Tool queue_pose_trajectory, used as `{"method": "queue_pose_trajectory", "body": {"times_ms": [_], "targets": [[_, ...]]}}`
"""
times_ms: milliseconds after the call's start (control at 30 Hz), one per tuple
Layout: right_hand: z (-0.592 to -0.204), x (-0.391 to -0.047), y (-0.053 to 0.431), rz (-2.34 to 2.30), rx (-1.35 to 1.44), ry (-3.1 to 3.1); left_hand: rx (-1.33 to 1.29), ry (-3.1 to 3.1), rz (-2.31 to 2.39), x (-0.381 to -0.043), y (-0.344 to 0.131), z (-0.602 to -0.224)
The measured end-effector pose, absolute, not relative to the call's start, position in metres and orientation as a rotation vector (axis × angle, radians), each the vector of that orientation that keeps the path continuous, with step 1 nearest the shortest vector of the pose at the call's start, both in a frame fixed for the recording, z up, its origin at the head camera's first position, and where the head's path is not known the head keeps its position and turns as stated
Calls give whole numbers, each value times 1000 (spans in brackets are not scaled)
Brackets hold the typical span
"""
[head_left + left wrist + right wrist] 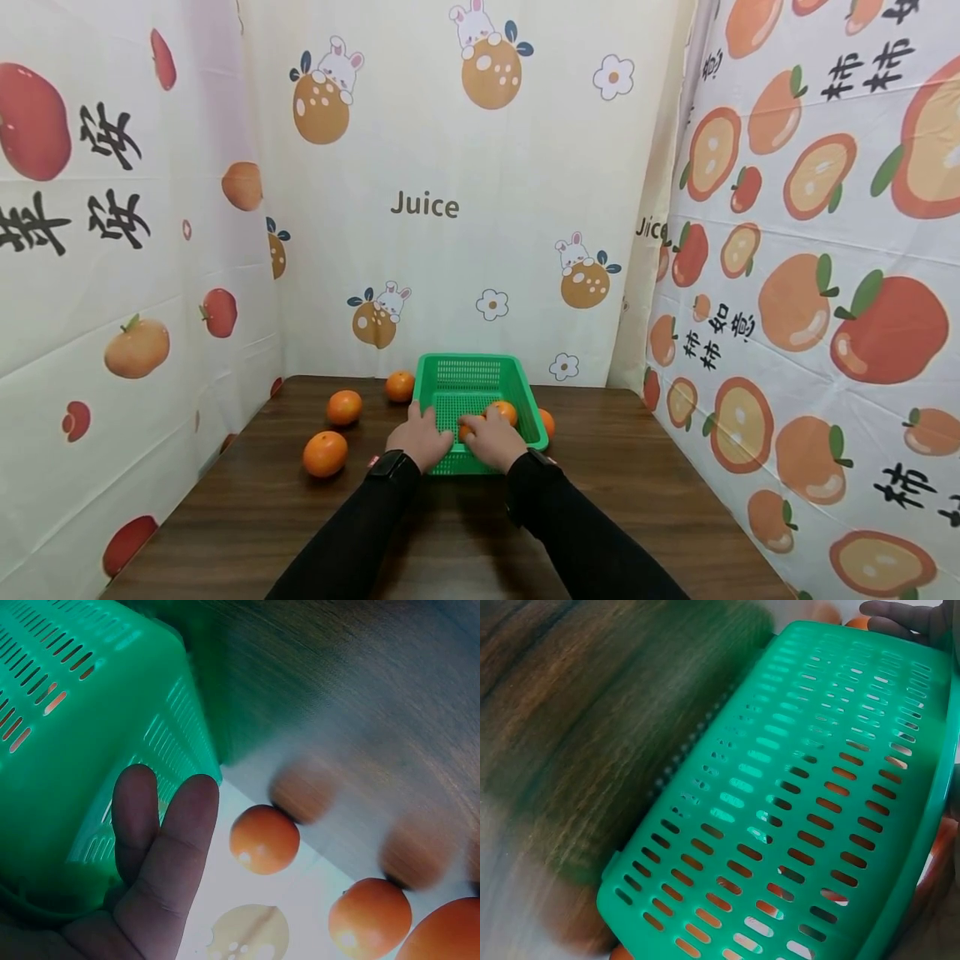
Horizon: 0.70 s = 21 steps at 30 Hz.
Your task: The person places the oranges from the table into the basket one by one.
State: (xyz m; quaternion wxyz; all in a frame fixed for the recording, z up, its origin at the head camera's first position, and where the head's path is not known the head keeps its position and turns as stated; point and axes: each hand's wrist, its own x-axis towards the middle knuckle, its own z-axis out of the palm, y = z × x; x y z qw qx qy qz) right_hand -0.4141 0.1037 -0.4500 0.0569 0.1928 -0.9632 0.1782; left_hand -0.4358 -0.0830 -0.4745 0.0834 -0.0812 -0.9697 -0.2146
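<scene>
A green plastic basket [468, 367] with slotted walls stands on the wooden table. My left hand [422, 437] is at its front left corner, thumb over the inside and fingers along the outer wall, holding the side. Seen from the left wrist, two fingers [191, 825] lie nearly straight beside that wall. My right hand [491, 437] reaches over the front rim into the basket and holds a mandarin [467, 432] between thumb and fingers. Another mandarin [506, 412] lies just beyond that hand. In the right wrist view the slotted front wall [780, 795] hides most of the grip.
Left of the basket, mandarins sit on the table: one near [325, 454], one farther back [344, 407], one beside the back corner [400, 387]. Another mandarin [547, 423] is against the basket's right side. Printed curtains [435, 250] enclose the table [622, 467] at back and sides.
</scene>
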Motion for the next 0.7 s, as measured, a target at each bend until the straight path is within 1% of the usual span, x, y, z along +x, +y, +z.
{"method": "queue_pose_trajectory", "body": {"times_ms": [200,400,700], "targets": [[-444,-419,102,593,570,-2975,-249,-2882,-630,-439,-82,-476],[-440,-423,101,641,623,-3014,-256,-2875,-650,-438,-80,-475],[-442,-429,94,479,638,-3110,-236,-2891,-632,-437,-83,-474]]}}
